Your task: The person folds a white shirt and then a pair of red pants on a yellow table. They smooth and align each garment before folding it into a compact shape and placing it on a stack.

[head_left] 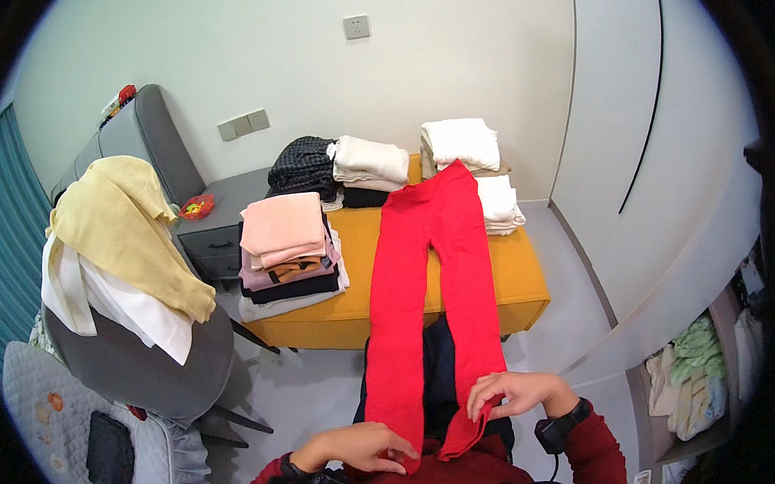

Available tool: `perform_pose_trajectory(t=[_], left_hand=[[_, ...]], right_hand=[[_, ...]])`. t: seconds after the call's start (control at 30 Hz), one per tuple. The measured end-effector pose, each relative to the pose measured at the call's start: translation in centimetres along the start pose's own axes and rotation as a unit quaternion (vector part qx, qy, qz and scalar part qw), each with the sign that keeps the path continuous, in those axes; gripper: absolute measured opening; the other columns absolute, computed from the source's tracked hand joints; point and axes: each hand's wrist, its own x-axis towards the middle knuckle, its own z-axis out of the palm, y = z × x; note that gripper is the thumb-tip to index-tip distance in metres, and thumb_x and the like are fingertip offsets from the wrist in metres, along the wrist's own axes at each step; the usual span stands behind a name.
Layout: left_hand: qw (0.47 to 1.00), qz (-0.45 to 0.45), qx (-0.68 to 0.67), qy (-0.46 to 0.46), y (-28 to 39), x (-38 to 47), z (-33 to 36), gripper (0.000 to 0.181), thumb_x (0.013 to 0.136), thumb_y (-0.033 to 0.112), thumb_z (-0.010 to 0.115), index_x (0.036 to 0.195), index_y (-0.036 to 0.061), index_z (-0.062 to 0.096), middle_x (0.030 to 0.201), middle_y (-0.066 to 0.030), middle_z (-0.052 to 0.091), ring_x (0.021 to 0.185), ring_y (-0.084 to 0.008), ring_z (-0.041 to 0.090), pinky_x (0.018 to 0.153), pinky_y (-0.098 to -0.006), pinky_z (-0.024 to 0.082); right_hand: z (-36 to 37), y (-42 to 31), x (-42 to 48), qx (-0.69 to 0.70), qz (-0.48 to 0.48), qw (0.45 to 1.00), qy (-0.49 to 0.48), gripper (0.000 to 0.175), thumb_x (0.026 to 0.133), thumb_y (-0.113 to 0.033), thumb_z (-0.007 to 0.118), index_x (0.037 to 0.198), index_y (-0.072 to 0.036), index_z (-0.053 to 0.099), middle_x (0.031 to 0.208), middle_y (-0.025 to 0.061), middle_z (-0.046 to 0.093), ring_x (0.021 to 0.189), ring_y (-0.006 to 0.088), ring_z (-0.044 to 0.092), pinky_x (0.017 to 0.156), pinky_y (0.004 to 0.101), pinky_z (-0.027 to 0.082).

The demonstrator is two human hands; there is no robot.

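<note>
A pair of red knit leggings (434, 240) lies stretched from the yellow upholstered bench (355, 237) toward my body, both legs hanging over its front edge. My left hand (370, 447) pinches the end of the left-hand leg near my lap. With my right hand (514, 392) I grip the other leg close to its hem, and that end folds over below my fingers. The waistband touches the folded white clothes at the back right of the bench.
On the bench's left stands a folded clothes pile (283, 240), pink on top. Behind are dark checked fabric (301, 164) and white stacks (461, 141). A grey chair (166, 375) at left bears yellow and white garments. Wardrobe doors (642, 133) rise at right, above an open clothes-filled compartment (659, 441).
</note>
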Motion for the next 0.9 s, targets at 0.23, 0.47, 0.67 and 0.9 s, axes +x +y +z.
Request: perform_pose_trajectory(t=[0.23,0.47,0.67,0.9], left_hand=[[0.978,-0.032,-0.050,0.201,1.4,3.7,-1.1,0.058,0.083,0.034,0.069,0.127,0.0027,0.047,0.085,-0.0157,0.064,0.078,-0.0220,0.065,0.070,-0.0335,0.051],[0.949,-0.145,0.068,0.271,-0.6,5.0,-1.2,0.050,0.080,0.033,0.070,0.115,0.0022,0.053,0.074,-0.0202,0.063,0.071,-0.0383,0.063,0.060,-0.0416,0.048],[0.922,-0.043,-0.081,0.377,-2.8,-0.1,-1.0,0.026,0.086,0.021,0.065,0.105,0.0034,0.063,0.088,-0.0103,0.068,0.082,-0.0213,0.064,0.073,-0.0342,0.049],[0.848,-0.066,-0.287,0.441,-5.5,-3.8,5.0,0.032,0.082,0.008,0.070,0.112,0.0048,0.059,0.096,0.0026,0.063,0.087,-0.0076,0.055,0.076,-0.0254,0.047]], right_hand=[[0.6,-0.3,5.1,-0.128,-0.016,0.992,0.017,0.012,0.080,-0.014,0.066,0.089,-0.006,0.064,0.081,0.0083,0.057,0.078,0.0258,0.055,0.069,0.0347,0.044],[-1.7,1.4,6.4,-0.146,0.074,0.987,0.006,0.024,0.082,-0.026,0.069,0.088,-0.003,0.063,0.072,0.0090,0.059,0.064,0.0216,0.058,0.058,0.0340,0.045],[-12.1,12.4,5.9,-0.094,0.092,0.912,0.389,0.025,0.083,-0.022,0.071,0.100,-0.004,0.065,0.094,0.0069,0.066,0.085,0.0154,0.062,0.076,0.0294,0.050],[-22.7,24.0,5.2,0.117,0.241,0.688,0.674,0.054,0.076,-0.023,0.075,0.116,0.007,0.053,0.107,0.0154,0.063,0.096,0.0214,0.061,0.081,0.0331,0.050]])
